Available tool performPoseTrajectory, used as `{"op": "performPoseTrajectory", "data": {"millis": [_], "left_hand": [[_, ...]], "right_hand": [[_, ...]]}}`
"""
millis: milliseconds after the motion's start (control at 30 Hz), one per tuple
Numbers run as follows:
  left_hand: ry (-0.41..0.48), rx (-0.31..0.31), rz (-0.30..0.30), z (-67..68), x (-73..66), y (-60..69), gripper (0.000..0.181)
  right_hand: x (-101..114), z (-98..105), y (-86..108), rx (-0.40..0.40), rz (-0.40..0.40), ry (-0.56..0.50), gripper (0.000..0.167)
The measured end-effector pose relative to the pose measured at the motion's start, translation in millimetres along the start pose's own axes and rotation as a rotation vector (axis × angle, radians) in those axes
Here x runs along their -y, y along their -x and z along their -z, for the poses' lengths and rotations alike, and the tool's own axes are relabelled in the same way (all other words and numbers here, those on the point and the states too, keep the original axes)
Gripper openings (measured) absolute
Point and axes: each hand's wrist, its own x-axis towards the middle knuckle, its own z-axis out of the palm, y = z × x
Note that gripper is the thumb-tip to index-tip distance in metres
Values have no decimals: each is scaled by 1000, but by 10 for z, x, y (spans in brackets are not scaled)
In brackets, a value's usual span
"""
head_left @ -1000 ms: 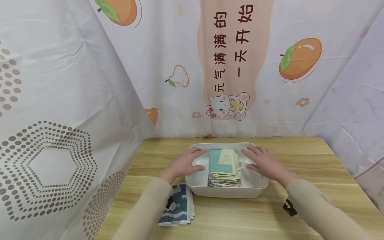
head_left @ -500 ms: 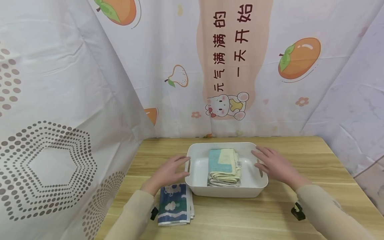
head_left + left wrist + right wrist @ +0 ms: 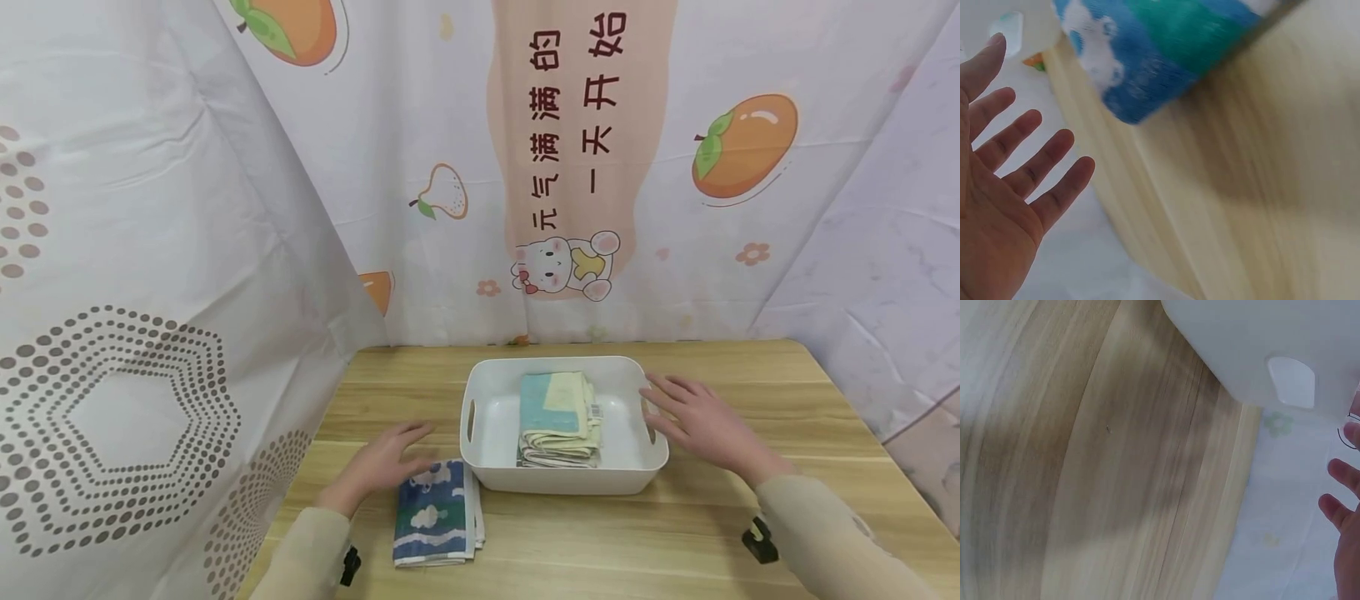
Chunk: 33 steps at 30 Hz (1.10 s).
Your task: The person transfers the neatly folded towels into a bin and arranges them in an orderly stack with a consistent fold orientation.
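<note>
A white plastic basket [image 3: 566, 481] with handle holes in its ends stands on the wooden table. Inside it lies a stack of folded towels [image 3: 557, 412], the top one light blue and pale yellow. Left of the basket, a folded blue and green towel [image 3: 431, 517] with white cloud shapes lies on the table. My left hand [image 3: 382, 458] hovers by that towel's upper left corner, fingers spread and holding nothing. At the basket's right end is my right hand [image 3: 705, 421], fingers extended; whether it touches the rim I cannot tell. The right wrist view shows only some fingers [image 3: 1344, 475].
The wooden table [image 3: 585, 550] ends at a printed curtain [image 3: 442, 275] at the back. Another hanging sheet [image 3: 150, 400] with dotted patterns closes off the left side. A black wrist strap piece [image 3: 760, 540] sticks out under the right sleeve.
My left hand has moved from over the basket leftward and down toward the blue towel. My right hand has drawn back to the right, out of the basket. Basket and towels have stayed put.
</note>
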Motion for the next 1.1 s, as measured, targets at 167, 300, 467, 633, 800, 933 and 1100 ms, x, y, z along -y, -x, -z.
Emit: {"op": "performPoseTrajectory", "data": {"millis": [167, 300, 467, 633, 800, 933, 1100], "left_hand": [[9, 47, 61, -77, 121, 103, 63], [8, 86, 89, -142, 181, 163, 69], [33, 106, 98, -239, 244, 198, 74], [40, 116, 124, -310, 281, 202, 78], [30, 123, 143, -342, 262, 196, 78], [37, 132, 165, -364, 230, 176, 72], [66, 132, 185, -392, 205, 148, 66]], "right_hand": [[-15, -40, 31, -26, 29, -1, 47], [-18, -61, 38, -23, 16, -20, 46], [-25, -84, 45, -35, 8, -37, 46], [-36, -96, 52, -33, 1, -39, 47], [-42, -105, 56, -33, 6, -46, 47], [-44, -114, 62, -27, 0, -52, 47], [-39, -113, 65, -19, 2, -62, 47]]}}
